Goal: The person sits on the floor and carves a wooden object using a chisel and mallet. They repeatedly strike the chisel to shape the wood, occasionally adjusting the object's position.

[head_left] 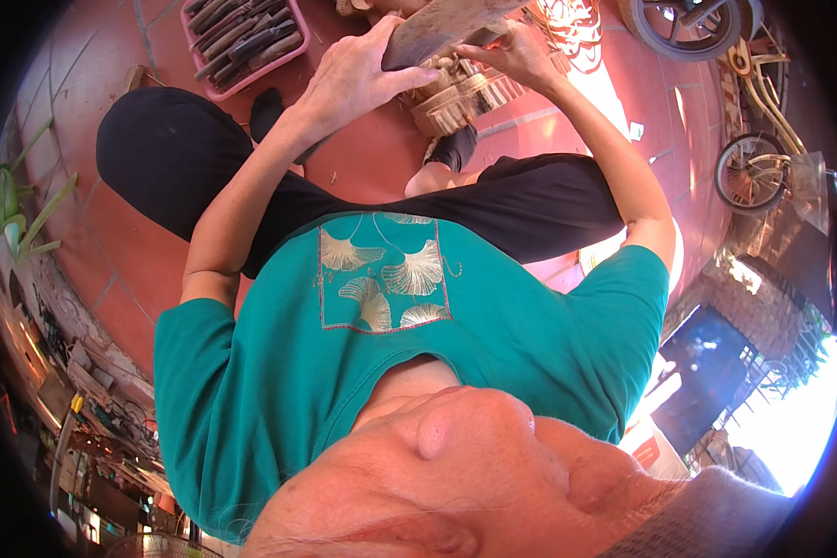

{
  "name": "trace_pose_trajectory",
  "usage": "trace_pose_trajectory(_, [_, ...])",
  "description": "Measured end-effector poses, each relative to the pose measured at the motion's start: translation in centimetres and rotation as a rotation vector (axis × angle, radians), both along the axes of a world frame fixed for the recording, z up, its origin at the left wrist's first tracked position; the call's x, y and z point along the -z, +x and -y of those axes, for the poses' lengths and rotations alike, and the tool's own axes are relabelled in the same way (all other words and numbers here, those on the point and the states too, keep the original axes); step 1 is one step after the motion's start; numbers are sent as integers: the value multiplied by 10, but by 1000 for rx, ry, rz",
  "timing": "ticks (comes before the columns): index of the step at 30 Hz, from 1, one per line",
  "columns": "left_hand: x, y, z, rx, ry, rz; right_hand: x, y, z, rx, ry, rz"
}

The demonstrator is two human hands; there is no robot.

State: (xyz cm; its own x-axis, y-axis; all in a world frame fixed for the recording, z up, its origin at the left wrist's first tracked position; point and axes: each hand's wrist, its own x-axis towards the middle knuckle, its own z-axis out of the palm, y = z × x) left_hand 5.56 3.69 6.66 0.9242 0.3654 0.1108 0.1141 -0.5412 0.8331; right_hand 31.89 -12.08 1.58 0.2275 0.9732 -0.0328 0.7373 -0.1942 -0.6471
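Note:
A grey-brown piece of wood rises at a slant beyond my crossed legs, its far end cut off by the upper edge of the picture. My left hand is closed round its near left end, thumb stretched along the underside. My right hand is at its right side, fingers bent against it and partly hidden. Just below the wood, between both hands, a light-coloured carved wooden block rests near my foot.
A pink plastic basket full of dark, long-handled tools stands on the red tiled floor at the far left. Curly pale strips lie beyond my right hand. Wheels stand at the right, and a green plant at the left.

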Motion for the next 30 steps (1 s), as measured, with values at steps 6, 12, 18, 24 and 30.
trace_pose_trajectory(6, [2, 1, 2, 69, 100, -159, 8, -17, -9, -29, 381, -133])
trace_pose_trajectory(12, [-4, -3, 8, 17, -21, 41, -17, -17, -8, -29, 8, -33])
trace_pose_trajectory(18, [2, 1, 3, 11, 187, -177, -15, -12, -3, -74, -235, -85])
trace_pose_trajectory(24, [-2, -3, -7, -47, 61, -122, -9, -14, -3, -190, 27, -68])
trace_pose_trajectory(30, [-3, -6, 2, -17, -8, 54, -14, -14, -2, -218, 10, -72])
